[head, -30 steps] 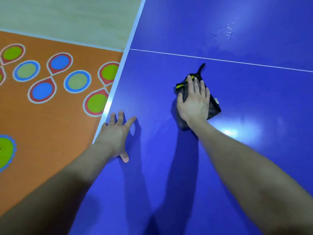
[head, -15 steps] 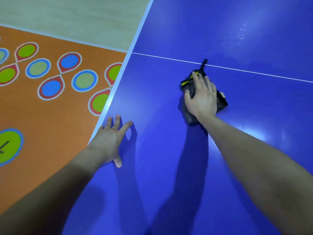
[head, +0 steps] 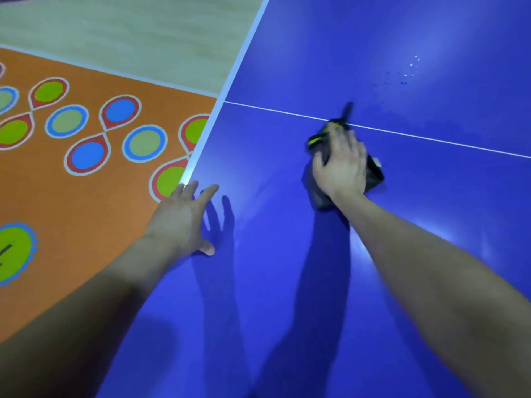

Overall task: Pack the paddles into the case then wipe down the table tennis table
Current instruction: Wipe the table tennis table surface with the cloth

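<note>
Pressing flat on a dark cloth (head: 317, 193) with yellow trim, the right hand (head: 342, 165) keeps its fingers straight, gripping nothing. The cloth lies on the blue worktop (head: 287, 282), its far end crossing the white line (head: 431, 139). Left hand (head: 184, 222): fingers spread wide, holding nothing, at the worktop's left edge, thumb on the surface. Water droplets (head: 405, 79) lie beyond the line, well apart from the cloth. Beside the worktop, the floor (head: 86, 196) is orange with coloured circles.

One blue table tennis table (head: 431, 254) with one white line (head: 431, 139). One dark cloth (head: 375, 176). Two hands: left hand (head: 181, 222), right hand (head: 342, 168).
</note>
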